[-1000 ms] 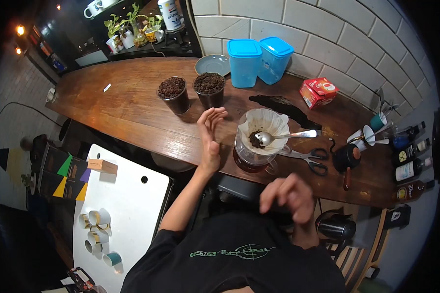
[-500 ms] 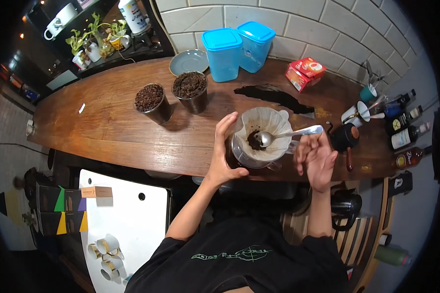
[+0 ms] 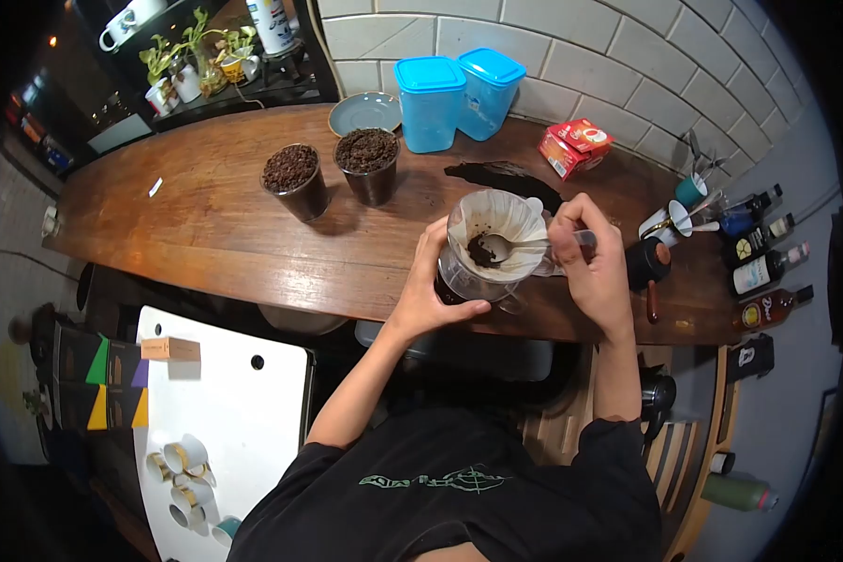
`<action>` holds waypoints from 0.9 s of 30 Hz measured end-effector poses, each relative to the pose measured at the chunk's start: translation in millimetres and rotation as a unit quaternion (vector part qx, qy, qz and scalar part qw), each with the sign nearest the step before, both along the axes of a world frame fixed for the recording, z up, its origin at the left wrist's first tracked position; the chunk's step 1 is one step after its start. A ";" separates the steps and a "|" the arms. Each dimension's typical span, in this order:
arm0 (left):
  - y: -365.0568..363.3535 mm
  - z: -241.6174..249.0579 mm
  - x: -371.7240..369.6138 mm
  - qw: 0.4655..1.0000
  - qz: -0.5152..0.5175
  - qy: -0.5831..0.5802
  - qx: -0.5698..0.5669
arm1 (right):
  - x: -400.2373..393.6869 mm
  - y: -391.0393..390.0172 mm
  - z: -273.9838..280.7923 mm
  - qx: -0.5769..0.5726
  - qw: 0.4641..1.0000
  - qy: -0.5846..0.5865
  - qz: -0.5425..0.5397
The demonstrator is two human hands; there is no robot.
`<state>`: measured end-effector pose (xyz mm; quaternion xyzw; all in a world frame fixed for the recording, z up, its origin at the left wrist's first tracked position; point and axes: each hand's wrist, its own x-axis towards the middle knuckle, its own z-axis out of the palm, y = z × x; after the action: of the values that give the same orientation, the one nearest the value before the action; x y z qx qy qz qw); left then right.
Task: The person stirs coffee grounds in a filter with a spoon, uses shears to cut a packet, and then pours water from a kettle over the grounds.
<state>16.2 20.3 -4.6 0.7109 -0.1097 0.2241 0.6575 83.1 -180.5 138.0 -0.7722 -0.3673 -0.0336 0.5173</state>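
A clear coffee dripper (image 3: 510, 278) sits on a glass coffee server (image 3: 448, 292) near the counter's front edge. Inside the dripper, a paper filter (image 3: 525, 217) holds a small patch of dark wet coffee grounds (image 3: 480, 249). My left hand (image 3: 428, 292) curves around the left side of the server, fingers behind and thumb in front. Between the thumb and fingers of my right hand (image 3: 592, 267) is the handle of a metal spoon (image 3: 500, 247). Its bowl rests in the filter by the grounds. My fingers cover part of the handle.
Two cups of coffee grounds (image 3: 291, 178) (image 3: 367, 161) stand to the left on the wooden counter (image 3: 197, 215). Behind are a grey plate (image 3: 363, 113), blue-lidded containers (image 3: 431, 108) and a red box (image 3: 575, 148). Right are a grinder (image 3: 648, 264) and several bottles (image 3: 757, 272).
My right hand has risen from beside the dripper and closed on the spoon handle. My left hand has drawn in closer against the server. The view has shifted slightly.
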 end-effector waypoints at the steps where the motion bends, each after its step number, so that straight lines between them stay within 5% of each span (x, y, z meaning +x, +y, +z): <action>1: -0.5 0.6 -0.9 1.000 0.003 0.019 0.001 | -0.4 2.9 5.7 0.000 1.000 -0.002 0.009; 10: -3.9 2.1 -5.3 0.999 0.032 0.031 -0.004 | 12.9 14.8 35.8 -0.106 0.987 -0.081 0.088; 19: -6.1 6.1 -6.8 0.998 0.045 0.043 -0.004 | 24.6 16.4 54.7 -0.099 0.953 -0.210 0.195; 27: -4.8 9.8 -7.4 0.996 0.034 0.083 -0.011 | 37.4 19.9 65.3 -0.074 0.945 -0.212 0.238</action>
<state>8.8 15.6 5.2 0.7233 -0.0284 0.1874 0.6640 120.5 -160.6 203.3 -0.6734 -0.6431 -0.0453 0.3618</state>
